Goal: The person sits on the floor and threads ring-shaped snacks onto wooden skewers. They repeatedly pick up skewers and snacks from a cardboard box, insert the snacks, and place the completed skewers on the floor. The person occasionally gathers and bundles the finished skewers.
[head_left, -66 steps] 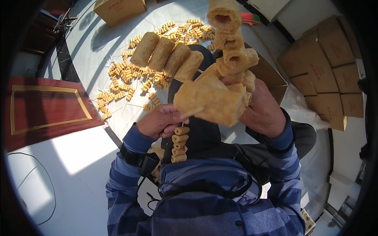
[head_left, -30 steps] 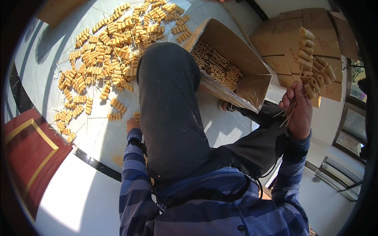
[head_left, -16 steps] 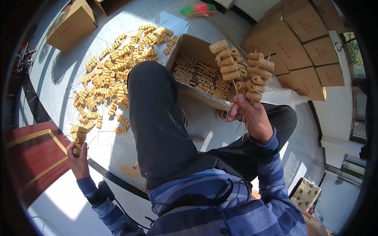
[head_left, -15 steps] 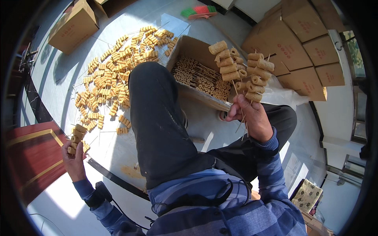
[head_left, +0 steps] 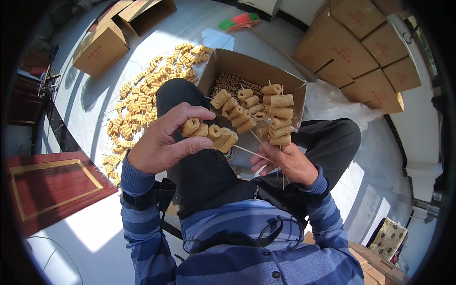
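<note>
My left hand (head_left: 159,142) is curled around one end of a skewer of tan hollow rolls (head_left: 221,138), thumb on the near side and fingers beyond. Its bare stick slants right to the fingers of my right hand (head_left: 293,164). That hand grips several more skewers by their sticks; their rolls (head_left: 281,113) fan upward, and stick ends poke out below the fist. Behind them, between my knees, stands an open cardboard box (head_left: 259,61) holding stacked skewers (head_left: 228,81), partly hidden by the held ones.
A heap of loose skewers (head_left: 142,97) covers the floor on the left. Cardboard cartons (head_left: 351,52) are stacked at the far right, beside clear plastic sheeting (head_left: 327,99). A broom (head_left: 240,21) lies at the back. A red panel (head_left: 57,185) lies at the left.
My left hand has come from the far left to the middle, carrying rolls. My right hand has moved slightly left and down, its skewers now closer to the left hand.
</note>
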`<state>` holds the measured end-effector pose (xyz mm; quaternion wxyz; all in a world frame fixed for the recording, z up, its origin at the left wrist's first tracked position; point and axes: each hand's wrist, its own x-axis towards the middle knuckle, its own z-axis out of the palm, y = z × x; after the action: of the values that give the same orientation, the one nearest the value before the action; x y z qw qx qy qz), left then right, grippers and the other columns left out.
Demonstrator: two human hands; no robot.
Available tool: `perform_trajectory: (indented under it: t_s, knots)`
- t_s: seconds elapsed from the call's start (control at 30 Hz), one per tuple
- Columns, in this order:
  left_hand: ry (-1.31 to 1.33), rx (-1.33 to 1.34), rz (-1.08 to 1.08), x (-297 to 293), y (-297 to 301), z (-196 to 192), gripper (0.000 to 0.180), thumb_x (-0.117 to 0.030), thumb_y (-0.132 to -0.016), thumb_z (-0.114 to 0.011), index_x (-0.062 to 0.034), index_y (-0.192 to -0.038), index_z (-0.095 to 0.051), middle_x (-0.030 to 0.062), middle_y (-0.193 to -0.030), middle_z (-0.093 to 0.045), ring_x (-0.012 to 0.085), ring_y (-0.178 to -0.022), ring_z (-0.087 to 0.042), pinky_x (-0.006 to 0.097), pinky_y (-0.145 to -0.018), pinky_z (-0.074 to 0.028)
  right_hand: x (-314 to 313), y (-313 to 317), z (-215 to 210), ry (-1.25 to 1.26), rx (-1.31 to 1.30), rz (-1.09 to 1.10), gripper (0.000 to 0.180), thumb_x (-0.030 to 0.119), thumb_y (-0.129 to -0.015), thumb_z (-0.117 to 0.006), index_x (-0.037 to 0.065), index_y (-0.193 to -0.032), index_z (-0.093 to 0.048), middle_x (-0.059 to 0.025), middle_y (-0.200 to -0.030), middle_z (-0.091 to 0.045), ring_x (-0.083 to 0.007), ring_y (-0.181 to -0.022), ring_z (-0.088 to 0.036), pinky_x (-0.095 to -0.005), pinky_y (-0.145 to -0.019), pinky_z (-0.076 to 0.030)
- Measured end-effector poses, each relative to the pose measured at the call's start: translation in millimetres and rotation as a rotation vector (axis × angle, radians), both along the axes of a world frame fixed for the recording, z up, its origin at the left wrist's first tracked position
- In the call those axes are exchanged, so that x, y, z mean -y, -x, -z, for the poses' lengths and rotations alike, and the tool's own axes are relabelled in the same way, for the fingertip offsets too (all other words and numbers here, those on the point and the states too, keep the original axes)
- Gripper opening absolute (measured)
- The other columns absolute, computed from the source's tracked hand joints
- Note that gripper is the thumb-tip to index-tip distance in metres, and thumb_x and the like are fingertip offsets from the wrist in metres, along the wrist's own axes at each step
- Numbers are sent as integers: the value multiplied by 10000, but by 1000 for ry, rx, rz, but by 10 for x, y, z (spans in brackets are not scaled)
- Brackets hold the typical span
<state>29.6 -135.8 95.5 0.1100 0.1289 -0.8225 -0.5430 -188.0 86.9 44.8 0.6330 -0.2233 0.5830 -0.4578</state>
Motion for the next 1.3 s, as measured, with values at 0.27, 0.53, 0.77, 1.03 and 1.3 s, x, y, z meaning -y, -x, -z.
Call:
perform_trajectory:
  t_s: [0.27,0.53,0.77,1.03,1.3]
  knots:
    - [-670,-312,-311,-241,228,552,456,-165,-976,-677,-23,-1361,-479,85,-1259,-579,150,-1160,-567,301,-1028,-466,-49,-230,147,-27,25,-6,280,280,-1095,-428,38,-994,-526,-60,-718,-619,-148,-616,-636,-255,-587,-508]
    - [-678,-453,-483,-525,358,847,533,-240,-1030,-577,-36,-1481,-379,104,-1407,-493,207,-1291,-486,373,-1108,-388,-16,-206,112,7,-68,-116,288,291,-1094,-429,23,-1053,-526,-81,-763,-648,-150,-645,-654,-245,-586,-515]
    - [-1154,-530,-345,-655,394,891,667,-413,-1037,-490,-21,-1535,-280,157,-1477,-445,332,-1370,-442,489,-1146,-359,-24,-320,247,54,93,-5,390,369,-1079,-457,2,-1108,-589,-93,-955,-673,-173,-827,-683,-275,-708,-558]
    - [-1307,-702,-264,-495,296,1001,407,-344,-986,-553,-48,-1264,-525,129,-1240,-566,289,-1045,-570,454,-966,-479,110,-114,281,73,79,116,392,372,-1087,-417,13,-1155,-558,-150,-1050,-685,-242,-978,-697,-351,-796,-584]
    - [-1375,-745,-323,-585,441,978,517,-440,-1041,-499,-32,-1356,-471,107,-1259,-546,251,-1175,-543,431,-981,-489,177,-84,82,59,7,-60,377,322,-1099,-396,-11,-1163,-561,-13,-626,-538,-111,-535,-543,-247,-568,-468]
